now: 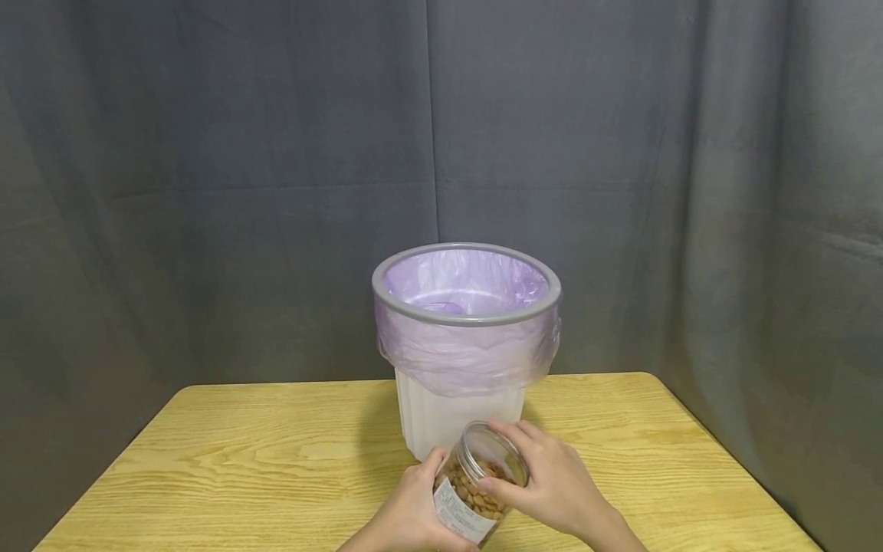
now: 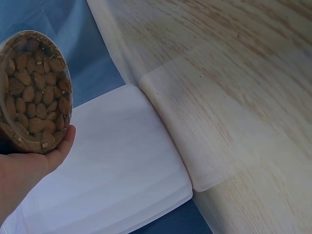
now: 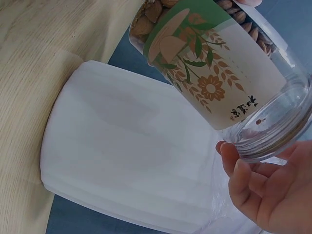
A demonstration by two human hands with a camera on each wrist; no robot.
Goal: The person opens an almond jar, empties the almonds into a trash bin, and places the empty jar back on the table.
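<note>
Two bare hands hold a clear, round plastic jar of brown almonds point(image 1: 479, 483) tilted above the near edge of a pale, wood-grain tabletop point(image 1: 241, 452). The left hand point(image 1: 414, 510) cups the jar's base from below, fingers curled round the bottom and the thumb pressed to its side. The right hand point(image 1: 552, 483) wraps over the jar's open mouth end, fingers curled round the smooth transparent rim. A white paper label printed with green leaves and orange flowers bands the jar. Just behind the jar stands a white ribbed plastic bin point(image 1: 455, 422) with a grey ring rim, lined with a thin, crinkled, pale purple bag point(image 1: 469, 353). Grey cloth point(image 1: 207, 192) hangs in folds behind.
</note>
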